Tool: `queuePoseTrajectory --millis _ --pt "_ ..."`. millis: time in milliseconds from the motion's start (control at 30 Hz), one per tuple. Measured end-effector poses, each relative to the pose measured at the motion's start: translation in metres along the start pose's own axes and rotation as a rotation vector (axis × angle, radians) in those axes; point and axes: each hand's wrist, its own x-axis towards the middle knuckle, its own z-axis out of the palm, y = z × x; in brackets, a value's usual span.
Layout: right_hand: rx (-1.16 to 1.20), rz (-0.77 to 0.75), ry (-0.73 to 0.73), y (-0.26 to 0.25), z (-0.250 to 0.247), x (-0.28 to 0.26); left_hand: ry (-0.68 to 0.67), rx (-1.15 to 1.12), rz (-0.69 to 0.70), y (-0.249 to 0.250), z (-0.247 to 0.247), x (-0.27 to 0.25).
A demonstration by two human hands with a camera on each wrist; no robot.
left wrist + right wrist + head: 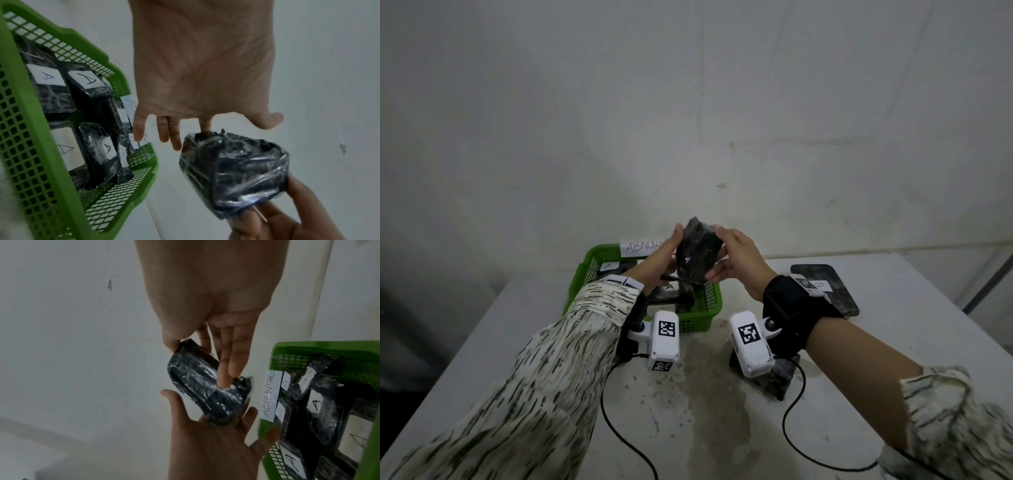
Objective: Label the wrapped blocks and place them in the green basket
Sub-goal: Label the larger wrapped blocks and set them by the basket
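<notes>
Both hands hold a black plastic-wrapped block (697, 255) in the air over the green basket's (592, 270) far right part. My left hand (671, 248) lies flat against its left side with straight fingers; in the left wrist view only the index finger of that hand (205, 116) touches the block (236, 170). My right hand (734, 257) grips it between thumb and fingers, as does the right hand (222, 353) on the block (201, 386) in the right wrist view. No label shows on it. Several wrapped blocks (49, 81) marked "A" lie in the basket (41, 138).
A paper tag reading "ABNORMAL" (642, 247) is stuck on the basket's far rim. A flat wrapped block with a "B" label (825, 287) lies on the white table at the right. Another wrapped block (779, 378) sits under my right wrist. A wall stands close behind.
</notes>
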Motion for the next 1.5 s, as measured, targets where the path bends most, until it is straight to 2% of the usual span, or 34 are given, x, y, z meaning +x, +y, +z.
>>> queuePoseTrajectory --millis 167,300,433,600,767,933,1067,1200,1300,1367,1433,1500 --pt "-0.034 0.003 0.002 -0.002 0.000 0.001 -0.054 0.022 -0.026 -0.002 0.000 0.000" --pt "-0.103 0.010 0.019 0.001 -0.003 0.001 0.018 -0.026 0.003 -0.006 -0.004 0.008" --pt "-0.111 0.011 -0.042 0.005 -0.004 -0.001 0.114 -0.015 0.009 -0.008 -0.001 0.012" --pt "0.069 0.006 -0.005 0.008 -0.003 0.007 -0.035 0.087 -0.023 -0.004 0.004 0.009" --pt "0.140 -0.029 -0.019 0.009 -0.005 0.009 -0.023 0.045 -0.016 -0.003 0.005 0.008" --pt "0.136 -0.018 -0.065 0.008 -0.002 0.006 0.113 -0.049 0.018 -0.006 0.010 0.015" --pt "0.065 0.034 -0.129 0.009 -0.001 0.003 0.201 -0.006 0.102 -0.008 0.010 0.018" --pt "-0.046 0.020 -0.042 0.011 -0.003 0.003 0.224 -0.042 0.114 -0.015 0.014 0.018" --pt "-0.223 -0.083 0.094 0.015 -0.002 0.002 0.295 0.029 0.164 -0.019 0.015 0.021" --pt "-0.379 -0.142 0.107 0.015 -0.001 -0.001 0.183 0.030 0.124 -0.018 0.015 0.021" --pt "-0.409 -0.126 -0.043 0.012 0.002 -0.006 0.044 -0.089 0.039 -0.017 0.014 0.018" --pt "-0.340 -0.066 -0.211 0.008 0.004 -0.010 0.002 -0.211 -0.002 -0.017 0.010 0.017"
